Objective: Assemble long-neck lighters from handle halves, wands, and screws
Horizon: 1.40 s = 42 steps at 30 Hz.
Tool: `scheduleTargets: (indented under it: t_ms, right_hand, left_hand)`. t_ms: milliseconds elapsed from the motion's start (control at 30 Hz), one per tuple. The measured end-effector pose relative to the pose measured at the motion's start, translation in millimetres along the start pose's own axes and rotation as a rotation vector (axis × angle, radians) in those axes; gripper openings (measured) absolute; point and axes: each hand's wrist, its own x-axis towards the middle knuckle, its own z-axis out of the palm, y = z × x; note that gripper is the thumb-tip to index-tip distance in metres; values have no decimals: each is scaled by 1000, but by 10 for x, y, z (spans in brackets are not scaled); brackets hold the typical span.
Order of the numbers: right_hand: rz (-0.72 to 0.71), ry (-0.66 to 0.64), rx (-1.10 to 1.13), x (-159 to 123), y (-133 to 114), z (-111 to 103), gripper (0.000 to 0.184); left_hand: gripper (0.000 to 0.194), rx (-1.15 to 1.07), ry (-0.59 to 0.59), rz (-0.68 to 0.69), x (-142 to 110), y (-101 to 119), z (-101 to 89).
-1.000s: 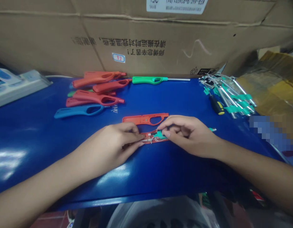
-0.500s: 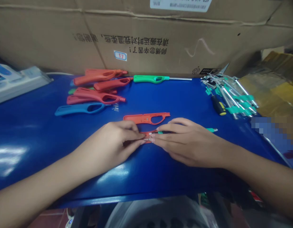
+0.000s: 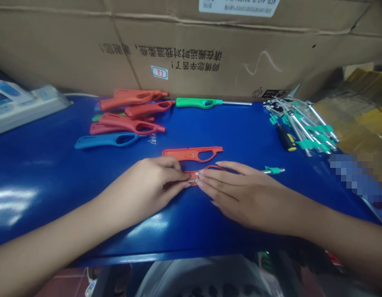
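Note:
My left hand (image 3: 156,179) pinches the left end of an orange lighter shell half (image 3: 193,175) between thumb and fingers. My right hand (image 3: 243,189) lies over the same shell, fingers stretched out, their tips touching the small parts inside it. Those parts are too small and covered to name. From beyond the right hand sticks out a metal tube with green tape (image 3: 273,170); its other end is hidden under the hand. Just behind, a second orange lighter shell half (image 3: 178,155) lies with its inner side up.
Several red, orange and blue lighter shells (image 3: 129,122) are heaped at the back left. A green lighter (image 3: 195,103) with a metal tube lies beside them. Taped metal tubes (image 3: 302,123) and a black-yellow screwdriver (image 3: 286,138) lie at right. A cardboard box (image 3: 178,37) stands behind.
My right hand's fingers have straightened from a pinch and now spread flatter over the shell. My left hand keeps its hold. The view has shifted slightly.

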Motion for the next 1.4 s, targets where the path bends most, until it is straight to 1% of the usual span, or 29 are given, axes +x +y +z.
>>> scheduleTargets:
  t_ms: [100, 267, 400, 467, 567, 633, 867, 967, 1233, 1300, 1400]
  right_hand:
    - [-2, 15, -15, 8, 5, 13, 44]
    - [5, -10, -79, 15, -40, 28, 48]
    - [14, 0, -83, 34, -77, -6, 47]
    - [54, 22, -31, 57, -63, -44, 45]
    - [150, 88, 52, 92, -9, -98, 41]
    - [182, 108, 77, 103, 27, -113, 39]
    - [147, 26, 88, 94, 26, -23, 42]
    - [143, 7, 88, 85, 2, 3, 43]
    - [189, -49, 216, 59, 2, -47, 47]
    - [186, -36, 226, 60, 7, -45, 47]
    - [192, 47, 227, 57, 39, -31, 43]
  left_hand:
    - [21, 14, -15, -14, 0, 2, -5]
    - [20, 4, -34, -34, 10, 5, -2]
    - [21, 11, -32, -36, 8, 15, 3]
    - [21, 13, -30, -35, 9, 21, 0]
    - [21, 8, -37, -36, 12, 26, -9]
    - [21, 1, -40, -40, 12, 24, -13]
    - [22, -25, -27, -48, 4, 18, 3]
    - [23, -34, -44, -58, 6, 23, -3]
    - [24, -33, -63, -58, 9, 21, -20]
    - [23, -27, -49, -50, 9, 12, -16]
    - [21, -36, -23, -28, 10, -4, -5]
